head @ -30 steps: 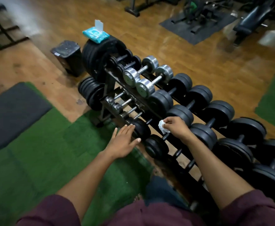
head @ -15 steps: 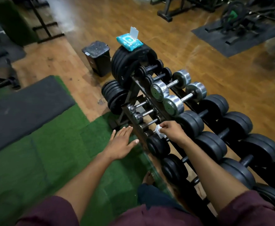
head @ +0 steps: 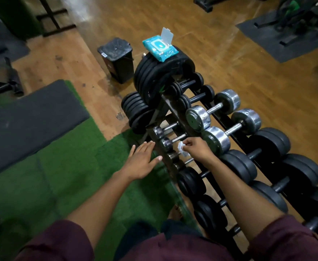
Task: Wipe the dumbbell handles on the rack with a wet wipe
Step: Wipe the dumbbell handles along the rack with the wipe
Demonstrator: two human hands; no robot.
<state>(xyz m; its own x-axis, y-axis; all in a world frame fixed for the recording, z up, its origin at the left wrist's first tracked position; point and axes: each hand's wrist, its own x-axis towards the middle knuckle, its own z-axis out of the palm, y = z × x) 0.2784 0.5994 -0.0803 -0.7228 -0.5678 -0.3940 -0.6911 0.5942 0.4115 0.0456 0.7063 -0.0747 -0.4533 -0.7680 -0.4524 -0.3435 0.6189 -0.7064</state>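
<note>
Right hand (head: pixel 197 148) pinches a crumpled white wet wipe (head: pixel 183 150) between thumb and fingers, held at the small chrome-ended dumbbells (head: pixel 165 143) on the lower tier of the rack (head: pixel 161 110). The wipe sits against or just beside one thin handle (head: pixel 179 137); contact is hard to confirm. Left hand (head: pixel 142 161) is flat with fingers straight and spread, holding nothing, hovering just beside the rack's near edge over the green turf (head: pixel 60 176). Cannot tell if it touches the rack.

Upper tier carries two large chrome dumbbells (head: pixel 222 113) and a row of black ones (head: pixel 267 146). More black dumbbells (head: pixel 191 180) run along the lower tier toward the person. An open pack of wet wipes (head: pixel 161 48) lies on the stacked black plates (head: pixel 154 76) at the far end, with a dark bin (head: pixel 116 57) on the wooden floor behind.

Risks, as judgement:
- The wipe is bunched small, so it may only graze the handle and leave most of it uncleaned.
- Handles on the lower tier are close together and tucked under the upper rail, so knuckles could knock the chrome heads, or a handle could be skipped.
- A light dumbbell could roll or shift on the rails under the rubbing, as the left hand is not steadying it.
- The wipe could slip from the pinch and drop through the rack.
</note>
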